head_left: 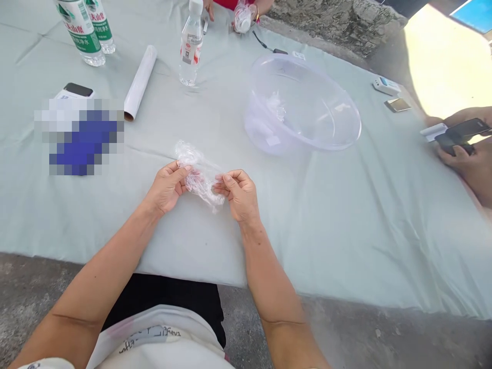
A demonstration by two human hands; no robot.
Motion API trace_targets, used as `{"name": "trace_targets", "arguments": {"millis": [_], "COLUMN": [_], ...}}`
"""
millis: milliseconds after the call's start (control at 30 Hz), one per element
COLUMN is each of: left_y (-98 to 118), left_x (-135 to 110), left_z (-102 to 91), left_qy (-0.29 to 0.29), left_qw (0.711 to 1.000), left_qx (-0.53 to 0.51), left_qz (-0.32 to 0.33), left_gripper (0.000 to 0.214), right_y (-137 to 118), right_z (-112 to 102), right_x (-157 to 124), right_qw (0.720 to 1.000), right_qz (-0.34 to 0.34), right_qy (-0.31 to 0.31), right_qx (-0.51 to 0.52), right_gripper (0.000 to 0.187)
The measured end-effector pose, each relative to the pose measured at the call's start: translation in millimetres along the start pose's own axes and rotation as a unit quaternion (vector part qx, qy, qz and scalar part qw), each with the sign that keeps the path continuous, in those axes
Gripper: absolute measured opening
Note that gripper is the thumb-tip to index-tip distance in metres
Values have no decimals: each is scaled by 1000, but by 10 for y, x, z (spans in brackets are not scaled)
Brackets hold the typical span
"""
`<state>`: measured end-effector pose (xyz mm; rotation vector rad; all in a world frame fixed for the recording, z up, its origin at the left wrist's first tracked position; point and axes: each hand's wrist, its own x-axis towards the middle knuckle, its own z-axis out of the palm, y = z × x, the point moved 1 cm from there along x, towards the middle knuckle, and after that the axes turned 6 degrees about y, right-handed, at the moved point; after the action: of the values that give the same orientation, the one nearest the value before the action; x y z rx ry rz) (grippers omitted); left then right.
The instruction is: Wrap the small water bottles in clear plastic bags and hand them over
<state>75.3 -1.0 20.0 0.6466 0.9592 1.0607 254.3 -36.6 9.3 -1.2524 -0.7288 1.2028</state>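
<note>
A crumpled piece of clear plastic wrap (200,174) is stretched between my two hands just above the pale green tablecloth (346,220). My left hand (167,185) pinches its left end with fingers closed. My right hand (237,192) pinches the right end, fingers curled round the film. Something small and pale seems wrapped inside, but I cannot make it out.
A clear plastic bowl (307,102) lies tilted beyond my hands. A roll of wrap (140,82), water bottles (191,43) (82,31) and a phone (77,90) stand at the back. Another person's hands hold a phone (461,136) at right; a third person's hands (246,13) are at the top.
</note>
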Motion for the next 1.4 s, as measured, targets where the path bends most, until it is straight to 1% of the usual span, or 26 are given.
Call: {"name": "trace_targets", "arguments": {"millis": [167,233,333,400,500,567,667,733,767,800,833,867,900,967,1000,1033,1067,1100,1133,1167,1200,1233,1267,1300,1367,1400], "left_y": [70,94,124,145,196,248,327,348,345,333,313,288,258,194,165,142,125,117,114,115,117,119,118,114,97,84], "left_x": [21,35,60,69,73,83,116,128,124,109,85,52,13,-67,-103,-131,-151,-162,-167,-167,-164,-161,-159,-159,-162,-165], "left_z": [-59,-96,-161,-194,-248,-305,-404,-437,-432,-411,-374,-326,-270,-166,-130,-109,-102,-107,-118,-131,-142,-149,-151,-149,-136,-130], "left_qy": [39,66,123,141,172,218,303,348,357,357,342,308,256,116,46,-13,-57,-87,-107,-123,-137,-149,-157,-165,-180,-188], "left_qw": [999,997,991,988,981,971,946,926,918,909,898,884,869,826,797,763,727,694,669,653,644,641,642,646,655,657], "left_qx": [7,2,-6,1,26,35,21,19,41,81,137,202,268,400,463,522,576,619,649,668,678,681,680,676,665,662], "left_qz": [15,26,45,56,82,96,115,143,167,201,243,287,328,379,385,381,370,358,346,335,327,322,318,316,310,307], "left_gripper": [26,25,24,23,21,17,15,15,14,12,10,7,4,4,6,9,11,15,19,26,32,37,40,43,47,50], "right_y": [-31,-52,-105,-144,-184,-201,-242,-286,-311,-338,-367,-396,-424,-469,-479,-478,-468,-451,-430,-407,-381,-350,-313,-273,-191,-153], "right_z": [-31,-68,-160,-230,-350,-449,-608,-689,-714,-730,-738,-742,-746,-762,-777,-799,-828,-864,-903,-936,-955,-954,-928,-879,-716,-614], "right_x": [29,59,108,131,158,179,197,185,169,146,116,83,49,-6,-19,-19,-6,21,55,91,124,152,175,190,191,176], "right_qw": [997,994,986,983,982,976,958,953,956,959,960,957,950,935,929,926,927,930,927,914,894,877,872,877,896,896], "right_qz": [39,51,57,46,22,8,-21,-18,-4,15,34,52,66,86,98,110,115,107,82,42,-7,-53,-86,-106,-124,-133], "right_qy": [1,38,125,163,190,216,258,245,212,162,102,41,-15,-97,-123,-131,-110,-54,31,128,212,267,284,271,196,150], "right_qx": [73,92,95,68,9,-37,-125,-179,-205,-232,-259,-284,-305,-331,-335,-336,-339,-348,-365,-384,-395,-396,-389,-381,-380,-396], "right_gripper": [38,38,36,33,28,23,15,13,12,13,14,17,20,28,32,37,41,43,43,39,34,29,26,25,27,27]}}
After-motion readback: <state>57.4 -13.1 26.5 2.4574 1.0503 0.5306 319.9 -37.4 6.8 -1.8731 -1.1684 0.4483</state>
